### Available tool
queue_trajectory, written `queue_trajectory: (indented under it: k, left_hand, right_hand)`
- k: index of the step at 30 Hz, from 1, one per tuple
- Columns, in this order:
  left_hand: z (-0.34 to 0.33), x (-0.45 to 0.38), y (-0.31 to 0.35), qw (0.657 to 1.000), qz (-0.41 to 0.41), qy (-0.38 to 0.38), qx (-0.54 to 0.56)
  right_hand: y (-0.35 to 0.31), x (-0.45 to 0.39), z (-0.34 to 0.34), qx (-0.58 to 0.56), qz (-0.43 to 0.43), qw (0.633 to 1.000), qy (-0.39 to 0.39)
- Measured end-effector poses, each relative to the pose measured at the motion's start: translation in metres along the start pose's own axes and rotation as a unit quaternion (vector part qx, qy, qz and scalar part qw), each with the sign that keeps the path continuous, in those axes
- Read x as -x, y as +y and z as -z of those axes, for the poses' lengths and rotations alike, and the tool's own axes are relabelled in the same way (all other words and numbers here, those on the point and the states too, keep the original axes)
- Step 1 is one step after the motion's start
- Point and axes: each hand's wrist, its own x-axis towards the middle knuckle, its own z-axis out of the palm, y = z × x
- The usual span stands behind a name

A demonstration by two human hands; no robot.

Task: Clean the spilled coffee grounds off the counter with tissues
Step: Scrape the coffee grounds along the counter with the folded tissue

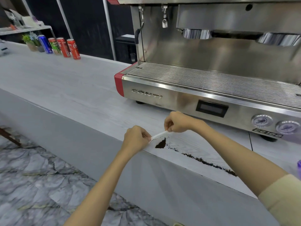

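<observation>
While one coffee-ground pile (pixel 161 143) sits below, two hands' fingers (pixel 147 136) pinch one tissue (pixel 158 135).

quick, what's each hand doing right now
Left hand: pinching the left end of the folded white tissue.
Right hand: pinching the tissue's right end, just above the dark coffee grounds.

Folded white tissue (pixel 158 136) beside dark grounds (pixel 161 144)
</observation>
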Motion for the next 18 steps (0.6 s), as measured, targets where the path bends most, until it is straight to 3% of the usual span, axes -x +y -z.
queue_trajectory:
  k: [8, 18]
  left_hand:
    - [0.02, -0.025, -0.024, 0.997, 0.036, -0.067, -0.018]
    - [0.025, -0.036, -0.038, 0.99, -0.092, -0.062, -0.089]
  right_hand:
    - [-0.016, -0.035, -0.007, 0.032, -0.023, 0.996, -0.08]
    - [-0.011, -0.03, -0.031, 0.028, 0.009, 0.999, 0.033]
